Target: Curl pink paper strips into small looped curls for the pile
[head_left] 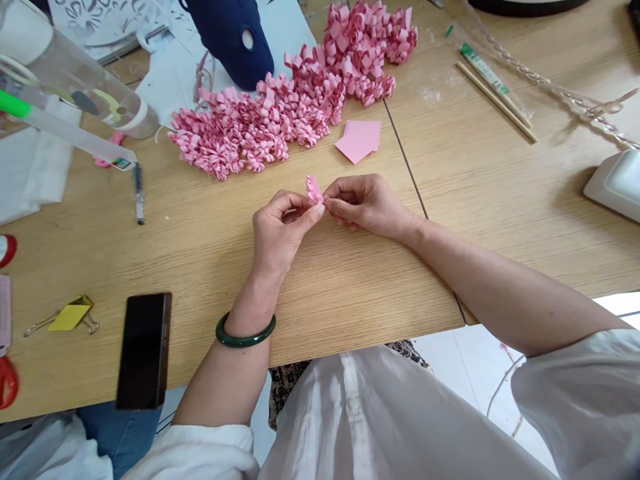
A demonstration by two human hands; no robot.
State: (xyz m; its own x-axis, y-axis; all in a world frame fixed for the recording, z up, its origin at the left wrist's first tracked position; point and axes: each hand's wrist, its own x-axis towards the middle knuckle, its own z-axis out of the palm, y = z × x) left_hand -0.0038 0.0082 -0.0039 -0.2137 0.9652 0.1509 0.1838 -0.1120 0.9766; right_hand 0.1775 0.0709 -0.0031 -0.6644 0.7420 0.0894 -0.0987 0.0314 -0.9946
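Between the fingertips of both hands is a small pink paper piece [313,189] with a curled, fringed edge, held just above the table. My left hand [281,230] pinches it from the left with thumb and fingers; a dark green bangle [246,340] circles that wrist. From the right, my right hand [367,205] pinches at its lower edge, the fingertips nearly meeting my left thumb. Just beyond the hands lie a few flat pink paper squares [361,139]. Behind them spreads a long heap of curled pink paper flowers [280,113].
A dark blue bottle [235,43] and a clear bottle [100,80] stand at the back left. A phone [144,350] lies at the front edge beside a binder clip [74,315]. Chopsticks [495,100] and a braided cord [550,87] lie to the right, near a white device [617,183].
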